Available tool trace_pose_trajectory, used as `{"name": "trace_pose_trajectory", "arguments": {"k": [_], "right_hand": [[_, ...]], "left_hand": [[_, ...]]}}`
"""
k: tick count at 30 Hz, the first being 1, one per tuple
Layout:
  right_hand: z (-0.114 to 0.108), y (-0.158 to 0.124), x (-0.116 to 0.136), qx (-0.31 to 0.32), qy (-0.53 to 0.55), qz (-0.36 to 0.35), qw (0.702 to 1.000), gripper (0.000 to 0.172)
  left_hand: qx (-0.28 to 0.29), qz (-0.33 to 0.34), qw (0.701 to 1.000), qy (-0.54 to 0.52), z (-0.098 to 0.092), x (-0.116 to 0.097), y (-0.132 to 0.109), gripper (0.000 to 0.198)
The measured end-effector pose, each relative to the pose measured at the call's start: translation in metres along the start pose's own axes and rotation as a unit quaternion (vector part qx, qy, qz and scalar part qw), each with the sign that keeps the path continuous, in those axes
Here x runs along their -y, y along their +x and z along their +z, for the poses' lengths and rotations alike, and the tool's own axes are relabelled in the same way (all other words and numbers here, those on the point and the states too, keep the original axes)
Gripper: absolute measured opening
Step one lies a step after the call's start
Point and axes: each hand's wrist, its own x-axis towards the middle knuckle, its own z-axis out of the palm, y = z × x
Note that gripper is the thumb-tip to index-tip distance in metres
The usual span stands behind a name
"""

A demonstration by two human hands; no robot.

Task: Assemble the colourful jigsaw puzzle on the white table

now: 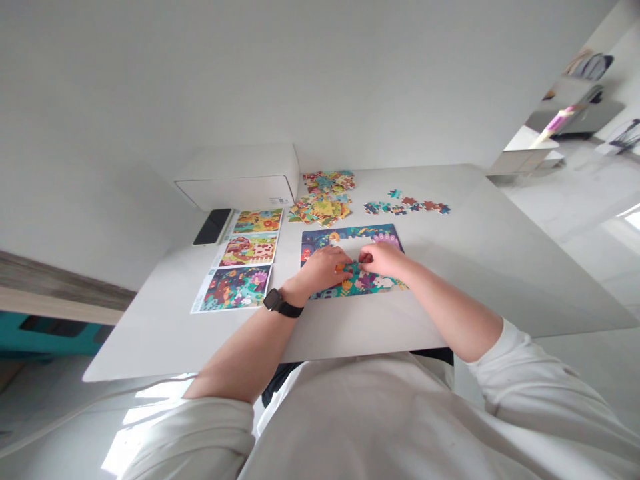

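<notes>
A colourful jigsaw puzzle [370,283], mostly put together, lies flat in front of me with a pale gap in its upper middle. My left hand [327,265], a black watch [283,303] on its wrist, rests over the puzzle's left half. Its fingers are bent and pressed together, and what lies under the tips is hidden. From the right, my right hand [377,257] pinches a small teal puzzle piece [355,267] at the gap's lower edge. The fingertips of both hands are close together there.
Loose puzzle pieces are heaped [323,208] behind the puzzle, and several more pieces [407,205] lie at the back right. Picture sheets [235,288] and a phone [213,227] lie on the left. Against the wall stands a white box [240,180] on the white table [480,267].
</notes>
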Motion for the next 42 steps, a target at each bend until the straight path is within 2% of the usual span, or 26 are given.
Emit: {"name": "trace_pose_trajectory", "arguments": {"k": [4, 9, 16, 26, 34, 36, 38, 42], "right_hand": [[-0.001, 0.000, 0.002, 0.007, -0.005, -0.004, 1.000, 0.010], [-0.005, 0.000, 0.000, -0.027, 0.000, -0.002, 1.000, 0.006], [-0.011, -0.004, 0.006, 0.050, 0.004, -0.021, 0.999, 0.016], [-0.014, -0.004, 0.010, 0.075, -0.008, -0.040, 0.996, 0.013], [-0.011, -0.002, 0.005, 0.079, 0.006, -0.050, 0.996, 0.015], [-0.016, -0.003, 0.003, 0.058, 0.021, -0.046, 0.997, 0.019], [-0.026, -0.002, -0.005, 0.010, 0.048, -0.037, 0.998, 0.025], [-0.053, 0.002, -0.041, -0.146, 0.063, 0.039, 0.987, 0.024]], "left_hand": [[0.002, -0.002, 1.000, -0.003, 0.001, 0.001, 0.000, 0.022], [0.000, -0.002, 1.000, -0.010, 0.002, 0.003, -0.001, 0.023], [-0.003, 0.019, 0.999, -0.040, 0.002, 0.003, -0.001, 0.022], [0.013, 0.062, 0.994, -0.084, 0.003, 0.010, -0.002, 0.012], [0.018, 0.076, 0.993, -0.089, -0.002, 0.008, -0.003, 0.022], [0.008, 0.071, 0.994, -0.088, -0.006, 0.007, -0.003, 0.026], [-0.012, 0.040, 0.995, -0.089, -0.010, 0.006, -0.004, 0.028], [-0.060, -0.061, 0.993, -0.083, -0.018, 0.004, -0.006, 0.032]]}}
